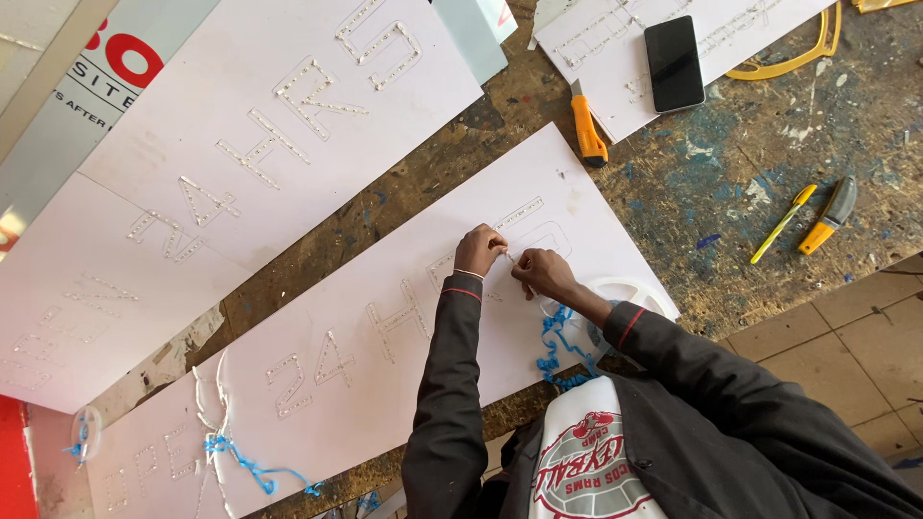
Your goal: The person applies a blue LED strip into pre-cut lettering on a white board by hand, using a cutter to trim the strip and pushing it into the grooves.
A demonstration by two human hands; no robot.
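Both hands are working at the middle white panel (577, 207), near its two o'clock end. The left hand (478, 250) is pinching narrow on a thin light strip (507, 256) while the right hand (544, 272), also closed on it, is feeding it toward the cut letters (399, 317). Pressing each light squarely into its hole, with slack from the reel (630, 291) at four o'clock, seems wise.

Left hand (478, 250) and right hand (543, 272) meet over the long white sign board (385, 336), and what they pinch is too small to tell. The right forearm covers part of the clear plastic reel (630, 291). The yellow plastic frame (793, 58) runs off the top edge.
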